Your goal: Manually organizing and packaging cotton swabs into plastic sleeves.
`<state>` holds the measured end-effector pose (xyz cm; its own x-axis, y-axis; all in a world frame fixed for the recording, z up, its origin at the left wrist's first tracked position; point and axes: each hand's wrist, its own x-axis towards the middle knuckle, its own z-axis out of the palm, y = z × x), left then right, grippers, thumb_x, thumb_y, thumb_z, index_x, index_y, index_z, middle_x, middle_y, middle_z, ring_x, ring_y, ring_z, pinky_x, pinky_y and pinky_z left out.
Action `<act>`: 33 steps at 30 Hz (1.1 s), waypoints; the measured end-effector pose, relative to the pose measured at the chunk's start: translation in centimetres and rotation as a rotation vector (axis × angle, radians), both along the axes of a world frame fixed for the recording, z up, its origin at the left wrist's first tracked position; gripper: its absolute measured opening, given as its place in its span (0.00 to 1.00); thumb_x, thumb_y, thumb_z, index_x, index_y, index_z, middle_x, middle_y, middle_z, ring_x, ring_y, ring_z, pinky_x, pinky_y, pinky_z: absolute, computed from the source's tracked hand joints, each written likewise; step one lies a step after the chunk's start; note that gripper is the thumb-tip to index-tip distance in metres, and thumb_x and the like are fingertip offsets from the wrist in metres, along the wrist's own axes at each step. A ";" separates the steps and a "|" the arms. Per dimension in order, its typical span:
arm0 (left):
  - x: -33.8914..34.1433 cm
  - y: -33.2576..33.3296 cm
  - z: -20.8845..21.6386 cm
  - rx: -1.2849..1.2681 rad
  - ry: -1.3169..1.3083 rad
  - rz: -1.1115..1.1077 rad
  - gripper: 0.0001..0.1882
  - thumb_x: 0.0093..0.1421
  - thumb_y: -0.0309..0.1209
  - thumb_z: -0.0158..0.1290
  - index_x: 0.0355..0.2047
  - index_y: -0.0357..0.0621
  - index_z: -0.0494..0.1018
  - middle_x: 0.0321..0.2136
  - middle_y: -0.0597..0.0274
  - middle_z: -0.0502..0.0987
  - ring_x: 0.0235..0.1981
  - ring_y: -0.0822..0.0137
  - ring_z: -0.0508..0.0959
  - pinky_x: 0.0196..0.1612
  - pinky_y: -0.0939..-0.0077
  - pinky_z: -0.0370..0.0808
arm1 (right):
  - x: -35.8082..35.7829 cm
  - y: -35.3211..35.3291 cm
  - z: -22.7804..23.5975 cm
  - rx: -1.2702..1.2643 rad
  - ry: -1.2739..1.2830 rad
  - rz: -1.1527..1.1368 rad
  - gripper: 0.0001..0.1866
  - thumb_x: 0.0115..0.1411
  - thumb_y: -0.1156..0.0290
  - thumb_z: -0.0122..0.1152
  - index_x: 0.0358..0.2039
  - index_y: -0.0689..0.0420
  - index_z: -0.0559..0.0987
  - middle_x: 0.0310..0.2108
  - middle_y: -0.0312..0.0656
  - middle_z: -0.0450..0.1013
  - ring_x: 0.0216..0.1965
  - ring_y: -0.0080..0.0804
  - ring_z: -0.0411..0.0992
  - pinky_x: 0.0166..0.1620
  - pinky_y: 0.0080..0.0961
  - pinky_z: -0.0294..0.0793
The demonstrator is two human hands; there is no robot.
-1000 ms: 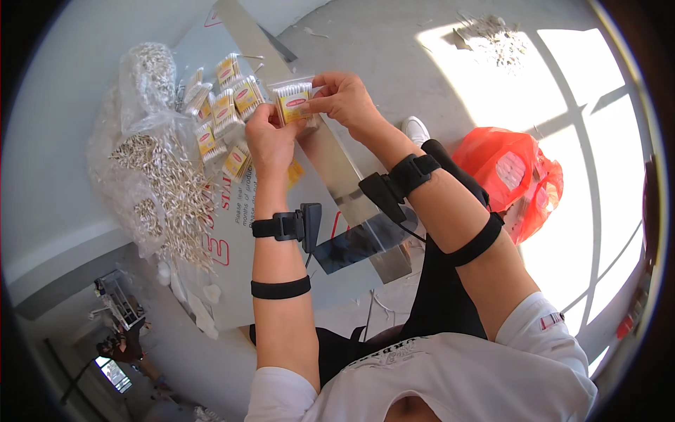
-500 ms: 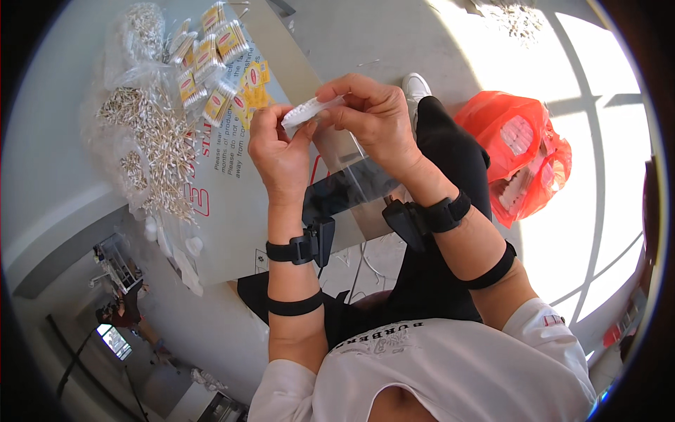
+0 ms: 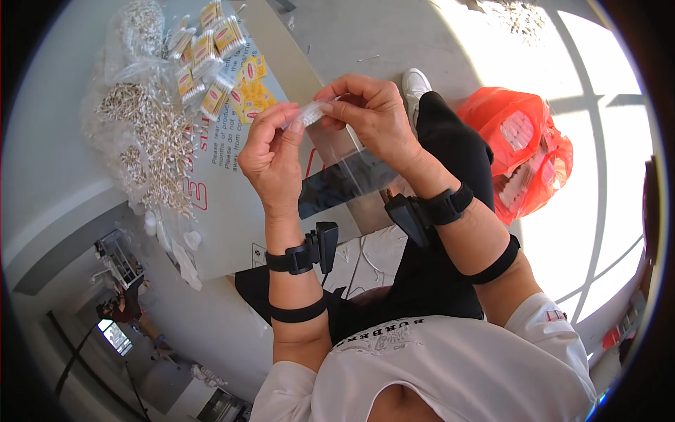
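Above the table edge, both hands hold a small clear plastic bag of cotton swabs (image 3: 311,113), with the white tips showing through the film. My left hand (image 3: 271,158) pinches its left end between thumb and fingertips, the fingers rather straight. At the other end, my right hand (image 3: 377,121) grips with thumb and bent fingers, which hide that part. Left of my hands lie several yellow-labelled swab packs (image 3: 205,50) and some loose yellow cards (image 3: 253,98). Farther left spreads a big heap of loose cotton swabs (image 3: 165,151), partly in clear plastic bags.
A red plastic bag (image 3: 485,112) holding filled clear packs stands on the floor at right. More swabs (image 3: 519,22) lie on the floor at the far right. A dark glossy strip (image 3: 337,186) is at the table edge. Another person (image 3: 128,306) is at lower left.
My left hand has shifted slightly left and its fingers have straightened. The small bag has turned, and its left end now lies between the thumb and fingertips.
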<state>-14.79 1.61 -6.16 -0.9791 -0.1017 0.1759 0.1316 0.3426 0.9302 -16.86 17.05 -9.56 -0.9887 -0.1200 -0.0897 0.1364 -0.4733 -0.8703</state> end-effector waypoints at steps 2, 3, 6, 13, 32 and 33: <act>0.0 0.0 0.1 -0.001 -0.002 0.007 0.06 0.58 0.20 0.58 0.37 0.34 0.78 0.41 0.58 0.79 0.39 0.73 0.76 0.41 0.80 0.76 | -0.1 0.0 0.0 -0.029 -0.017 0.019 0.03 0.58 0.80 0.61 0.33 0.66 0.79 0.26 0.35 0.75 0.27 0.17 0.73 0.32 0.17 0.75; 0.0 0.1 0.2 0.050 -0.030 0.023 0.06 0.58 0.20 0.57 0.37 0.33 0.78 0.40 0.57 0.79 0.39 0.73 0.76 0.41 0.79 0.76 | -0.1 0.1 0.0 -0.030 -0.016 0.017 0.03 0.58 0.80 0.61 0.33 0.66 0.79 0.26 0.35 0.75 0.27 0.17 0.73 0.32 0.17 0.75; 0.1 0.2 0.3 0.157 -0.086 0.052 0.05 0.58 0.19 0.57 0.36 0.32 0.77 0.40 0.56 0.79 0.39 0.71 0.76 0.40 0.78 0.77 | -0.3 0.3 -0.3 -0.058 -0.025 0.050 0.04 0.56 0.82 0.61 0.34 0.65 0.79 0.27 0.35 0.76 0.28 0.18 0.73 0.33 0.17 0.75; 0.1 0.2 0.2 0.228 -0.109 0.051 0.06 0.60 0.19 0.54 0.38 0.32 0.78 0.42 0.51 0.78 0.40 0.65 0.78 0.39 0.70 0.80 | -0.1 0.7 -0.3 0.046 -0.034 0.121 0.11 0.55 0.83 0.63 0.40 0.65 0.79 0.34 0.37 0.77 0.34 0.21 0.76 0.41 0.17 0.77; 0.8 2.5 0.4 0.442 -0.071 0.094 0.04 0.54 0.13 0.56 0.29 0.32 0.76 0.44 0.49 0.77 0.44 0.64 0.76 0.48 0.72 0.76 | 0.2 0.0 -1.2 -0.041 -0.058 0.032 0.09 0.50 0.80 0.63 0.33 0.63 0.75 0.26 0.33 0.74 0.28 0.15 0.72 0.28 0.15 0.68; 0.9 2.4 0.3 0.459 -0.068 0.100 0.05 0.54 0.13 0.56 0.29 0.32 0.76 0.44 0.49 0.77 0.45 0.64 0.76 0.48 0.72 0.76 | 0.2 0.0 -1.1 -0.041 -0.054 0.035 0.09 0.50 0.80 0.63 0.33 0.63 0.75 0.26 0.33 0.74 0.28 0.15 0.72 0.28 0.15 0.68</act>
<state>-13.90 4.01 -5.82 -0.9684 -0.2481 0.0265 0.0523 -0.0979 0.9938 -16.66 17.02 -10.62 -0.9777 -0.1593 -0.1368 0.1996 -0.5024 -0.8413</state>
